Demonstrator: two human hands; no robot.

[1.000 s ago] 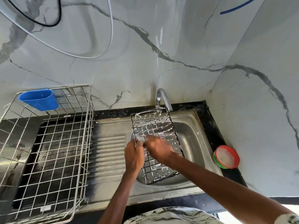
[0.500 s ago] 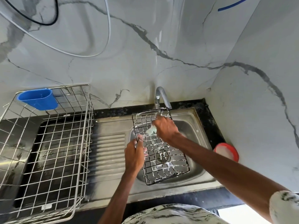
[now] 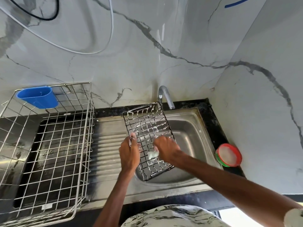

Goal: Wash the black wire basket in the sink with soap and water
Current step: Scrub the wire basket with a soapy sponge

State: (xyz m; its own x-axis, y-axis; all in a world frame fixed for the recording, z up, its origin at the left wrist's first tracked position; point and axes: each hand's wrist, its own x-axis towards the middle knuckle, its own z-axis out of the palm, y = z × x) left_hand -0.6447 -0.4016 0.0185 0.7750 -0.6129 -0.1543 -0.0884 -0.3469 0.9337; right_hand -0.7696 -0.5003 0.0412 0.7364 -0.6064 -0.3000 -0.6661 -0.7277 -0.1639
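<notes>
The black wire basket (image 3: 146, 123) lies tilted over the steel sink (image 3: 193, 133), its wires streaked with white soap foam. My left hand (image 3: 129, 153) grips the basket's left rim. Inside the basket, my right hand (image 3: 165, 149) presses a small pale soapy scrubber (image 3: 153, 154) against the lower part of the grid. The tap (image 3: 164, 95) stands just behind the basket's far end; no water is seen running.
A large silver wire dish rack (image 3: 49, 145) with a blue plastic cup (image 3: 38, 96) hooked on its back rim stands on the left over the black counter. A round red-and-green tub of white soap (image 3: 228, 155) sits right of the sink. The ribbed drainboard (image 3: 106, 145) lies between rack and sink.
My right hand slid with the scrubber from the basket's far end back down toward its near part. My left hand kept hold of the left rim.
</notes>
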